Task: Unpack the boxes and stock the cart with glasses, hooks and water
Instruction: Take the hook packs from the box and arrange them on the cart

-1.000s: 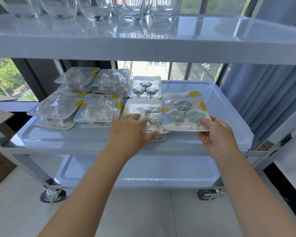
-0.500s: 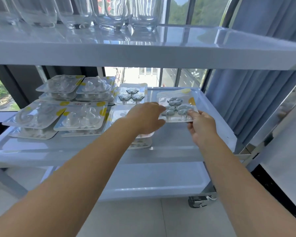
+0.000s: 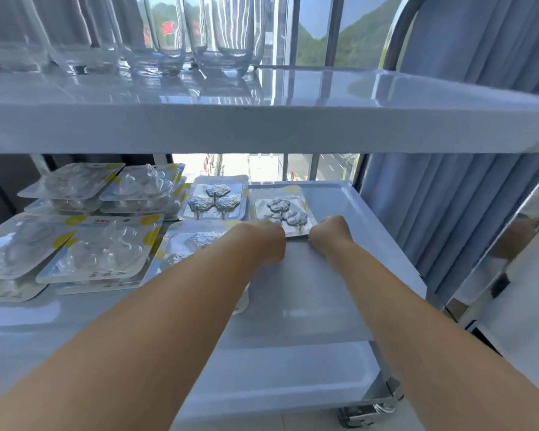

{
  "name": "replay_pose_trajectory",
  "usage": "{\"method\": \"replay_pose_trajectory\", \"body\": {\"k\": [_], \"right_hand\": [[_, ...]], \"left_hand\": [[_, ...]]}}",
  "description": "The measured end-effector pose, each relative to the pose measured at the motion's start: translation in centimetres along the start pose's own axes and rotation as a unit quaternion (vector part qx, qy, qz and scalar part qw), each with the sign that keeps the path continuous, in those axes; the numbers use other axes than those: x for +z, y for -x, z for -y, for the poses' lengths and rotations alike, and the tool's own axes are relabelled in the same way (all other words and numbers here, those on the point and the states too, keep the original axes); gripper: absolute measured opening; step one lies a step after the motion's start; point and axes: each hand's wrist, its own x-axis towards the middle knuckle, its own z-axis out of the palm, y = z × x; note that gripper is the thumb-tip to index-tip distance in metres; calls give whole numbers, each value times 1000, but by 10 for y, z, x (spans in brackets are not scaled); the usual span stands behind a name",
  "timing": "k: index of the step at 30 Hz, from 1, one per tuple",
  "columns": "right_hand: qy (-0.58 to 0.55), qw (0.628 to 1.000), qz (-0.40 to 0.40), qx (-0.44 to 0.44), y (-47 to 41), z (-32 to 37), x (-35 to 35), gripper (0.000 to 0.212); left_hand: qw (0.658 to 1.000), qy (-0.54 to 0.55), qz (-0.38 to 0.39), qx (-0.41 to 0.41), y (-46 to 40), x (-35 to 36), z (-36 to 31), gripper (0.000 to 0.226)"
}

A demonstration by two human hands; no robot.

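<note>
A blister pack of silver flower-shaped hooks (image 3: 282, 213) lies at the back right of the cart's middle shelf (image 3: 318, 293). Both my hands reach deep under the top shelf and grip its near edge: my left hand (image 3: 262, 241) at its left corner, my right hand (image 3: 329, 236) at its right corner. To its left lie another silver hook pack (image 3: 215, 202) and a third one (image 3: 193, 241) partly under my left forearm. Stacks of clear hook packs (image 3: 97, 253) fill the shelf's left side. Several drinking glasses (image 3: 227, 35) stand on the top shelf (image 3: 355, 119).
The cart's bottom shelf (image 3: 293, 377) shows below, with a metal caster (image 3: 367, 409) at the right. A blue-grey curtain (image 3: 467, 213) hangs close on the right. Windows stand behind the cart. The middle shelf's right front part is bare.
Both hands have pushed the flower hook pack from the front of the middle shelf toward the back right. My view has moved closer and lower to the cart.
</note>
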Motion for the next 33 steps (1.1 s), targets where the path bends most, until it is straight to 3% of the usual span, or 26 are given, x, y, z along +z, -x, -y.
{"method": "replay_pose_trajectory", "body": {"k": [4,11,14,16,18,22,26,33], "right_hand": [[67,996,6,-52,-7,4,8,33],[92,994,58,-18,-18,16,11,29],[94,993,18,-71,3,13,10,10],[57,992,1,-116,25,7,11,22],[-38,991,58,-113,52,5,16,6],[-106,971,211,-24,104,8,25,26],[-107,970,218,-7,125,13,35,30],[-191,955,226,17,142,25,41,20]], "left_hand": [[1000,-3,26,-13,-15,-1,2,29],[999,2,37,-33,-14,-5,0,32],[999,32,-8,-27,-8,-5,3,22],[994,78,-74,-26,5,-7,14,21],[986,121,-115,-28,33,-6,33,33],[983,152,-94,31,101,18,78,59],[978,176,-88,63,131,50,95,90],[968,178,-153,93,129,66,96,70]]}}
